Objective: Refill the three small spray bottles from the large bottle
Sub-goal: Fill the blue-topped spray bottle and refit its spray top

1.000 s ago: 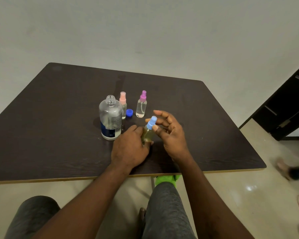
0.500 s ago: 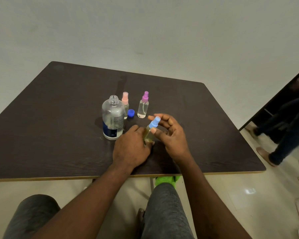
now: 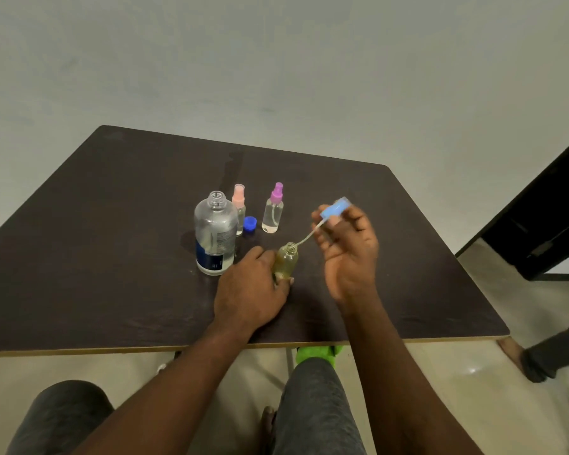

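My left hand (image 3: 253,290) lay on the dark brown wooden surface (image 3: 112,241), its fingers curled round the small clear bottle of yellowish liquid (image 3: 285,261), which stood upright with its threaded neck open. My right hand (image 3: 349,254), raised at 2 o'clock from that bottle, pinched the light blue spray head (image 3: 335,206) between thumb and fingers, the rest loosely curled. The head's thin clear dip tube (image 3: 304,239) slanted down toward 8 o'clock, its lower end at the bottle's mouth; I could not tell whether the tip was inside.

At 10 o'clock from the held bottle, just beside my left knuckles, stood the large clear plastic bottle with a dark blue label (image 3: 216,234), uncapped and partly filled. Its round blue screw cap (image 3: 249,223) lay at 11 o'clock. The small pink-topped spray bottle (image 3: 239,205) stood just behind the large one, and the small purple-topped spray bottle (image 3: 273,211) at 12 o'clock, both upright and capped.

At 4 o'clock, off the surface, another person's foot (image 3: 509,351) rested on the pale floor (image 3: 440,389).
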Motion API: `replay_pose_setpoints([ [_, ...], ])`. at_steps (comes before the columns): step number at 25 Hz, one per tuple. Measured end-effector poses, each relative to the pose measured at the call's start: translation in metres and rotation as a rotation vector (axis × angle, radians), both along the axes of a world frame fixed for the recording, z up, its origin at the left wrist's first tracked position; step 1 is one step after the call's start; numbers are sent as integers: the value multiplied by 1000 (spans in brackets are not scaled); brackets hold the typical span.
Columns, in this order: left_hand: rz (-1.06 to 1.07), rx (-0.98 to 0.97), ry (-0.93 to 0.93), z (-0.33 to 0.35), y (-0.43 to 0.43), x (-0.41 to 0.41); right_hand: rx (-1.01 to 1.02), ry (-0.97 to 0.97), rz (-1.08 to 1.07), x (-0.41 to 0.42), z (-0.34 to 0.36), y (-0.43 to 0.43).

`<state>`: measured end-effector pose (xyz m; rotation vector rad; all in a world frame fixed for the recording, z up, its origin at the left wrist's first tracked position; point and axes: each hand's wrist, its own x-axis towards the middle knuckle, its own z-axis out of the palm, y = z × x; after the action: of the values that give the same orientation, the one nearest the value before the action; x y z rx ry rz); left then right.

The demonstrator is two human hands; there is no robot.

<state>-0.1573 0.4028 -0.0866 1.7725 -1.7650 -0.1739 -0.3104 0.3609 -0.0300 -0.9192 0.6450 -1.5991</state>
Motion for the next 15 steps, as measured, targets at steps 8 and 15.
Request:
replay_pose_setpoints([
  [8, -10, 37, -51, -5, -2, -2, -158, 1540, -232, -26, 34, -77],
  [15, -6, 53, -65, -4, 0, -4, -375, 2734, -179, 6, 48, -118],
])
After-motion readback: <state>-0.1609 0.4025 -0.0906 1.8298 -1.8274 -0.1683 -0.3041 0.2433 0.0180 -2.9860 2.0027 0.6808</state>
